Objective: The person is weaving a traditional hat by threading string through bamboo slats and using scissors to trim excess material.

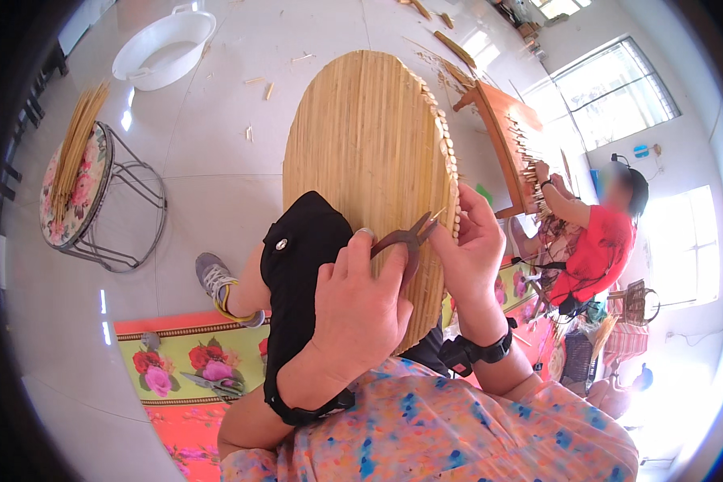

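Observation:
A large oval panel of pale bamboo strips (369,128) stands tilted in front of me, its lower part against my lap. Its right edge has a bumpy rim of folded strip ends. My left hand (361,293) is closed around dark metal pliers (410,241), which lie over the panel's lower right part. A thin light strip end shows at the pliers' jaws, close to the rim. My right hand (475,245) grips the panel's right edge, thumb on the front by the jaws and fingers partly hidden behind. Below the panel, a black cloth (301,257) covers my leg.
On the left, a round stool (96,189) bears a bundle of thin sticks (76,153). A white basin (165,52) sits farther back. Scissors (213,384) lie on a flowered mat (169,402). At right, a person in red (594,249) works at a wooden bench (498,145).

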`<action>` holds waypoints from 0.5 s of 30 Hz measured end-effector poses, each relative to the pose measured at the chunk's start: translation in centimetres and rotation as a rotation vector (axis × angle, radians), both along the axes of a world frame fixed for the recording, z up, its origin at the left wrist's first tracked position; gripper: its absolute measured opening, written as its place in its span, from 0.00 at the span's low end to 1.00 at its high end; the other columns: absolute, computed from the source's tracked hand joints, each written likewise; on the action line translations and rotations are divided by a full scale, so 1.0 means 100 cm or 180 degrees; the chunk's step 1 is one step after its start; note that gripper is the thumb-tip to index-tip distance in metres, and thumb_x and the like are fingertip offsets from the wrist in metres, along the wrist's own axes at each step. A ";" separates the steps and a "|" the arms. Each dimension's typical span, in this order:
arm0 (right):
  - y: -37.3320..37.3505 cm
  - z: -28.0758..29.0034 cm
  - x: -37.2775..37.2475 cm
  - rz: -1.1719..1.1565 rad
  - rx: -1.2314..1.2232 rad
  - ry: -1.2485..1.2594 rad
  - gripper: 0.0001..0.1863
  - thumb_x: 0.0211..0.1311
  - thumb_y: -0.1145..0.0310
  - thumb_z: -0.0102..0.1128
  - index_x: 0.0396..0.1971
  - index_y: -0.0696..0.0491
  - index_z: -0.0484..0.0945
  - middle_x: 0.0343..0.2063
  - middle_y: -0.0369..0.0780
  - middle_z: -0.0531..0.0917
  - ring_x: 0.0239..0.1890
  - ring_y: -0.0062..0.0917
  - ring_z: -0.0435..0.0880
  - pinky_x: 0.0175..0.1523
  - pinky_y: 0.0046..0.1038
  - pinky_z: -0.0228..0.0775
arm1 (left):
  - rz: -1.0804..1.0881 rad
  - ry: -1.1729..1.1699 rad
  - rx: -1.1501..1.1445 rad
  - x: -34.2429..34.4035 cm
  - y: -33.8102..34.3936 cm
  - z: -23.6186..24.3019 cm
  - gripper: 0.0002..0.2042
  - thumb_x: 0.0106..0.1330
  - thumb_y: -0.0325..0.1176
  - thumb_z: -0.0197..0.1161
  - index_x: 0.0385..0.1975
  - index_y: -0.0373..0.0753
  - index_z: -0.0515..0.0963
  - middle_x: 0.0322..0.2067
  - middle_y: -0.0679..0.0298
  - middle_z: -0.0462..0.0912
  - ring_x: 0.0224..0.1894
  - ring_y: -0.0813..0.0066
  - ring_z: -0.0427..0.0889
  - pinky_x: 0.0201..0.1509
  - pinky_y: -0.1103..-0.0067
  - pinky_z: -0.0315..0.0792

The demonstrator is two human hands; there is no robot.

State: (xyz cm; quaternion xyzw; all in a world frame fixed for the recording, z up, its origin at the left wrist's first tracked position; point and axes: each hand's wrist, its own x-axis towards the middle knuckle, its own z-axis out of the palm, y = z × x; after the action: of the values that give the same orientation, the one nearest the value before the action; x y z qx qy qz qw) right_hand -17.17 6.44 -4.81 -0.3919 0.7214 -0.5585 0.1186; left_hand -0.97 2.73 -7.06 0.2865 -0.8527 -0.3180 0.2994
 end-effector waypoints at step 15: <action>0.000 0.005 0.009 0.0084 -0.0010 0.0015 0.26 0.54 0.80 0.65 0.55 0.61 0.74 0.44 0.38 0.83 0.42 0.17 0.82 0.46 0.20 0.76 | -0.0024 0.0122 0.0023 -0.001 -0.008 0.002 0.24 0.48 0.30 0.65 0.50 0.37 0.75 0.50 0.49 0.70 0.50 0.53 0.75 0.46 0.65 0.68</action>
State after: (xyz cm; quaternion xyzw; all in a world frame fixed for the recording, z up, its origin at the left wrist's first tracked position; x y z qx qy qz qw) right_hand -16.27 6.42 -4.28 -0.4029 0.7155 -0.5571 0.1237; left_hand -1.03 1.93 -6.89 0.2783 -0.8467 -0.3276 0.3135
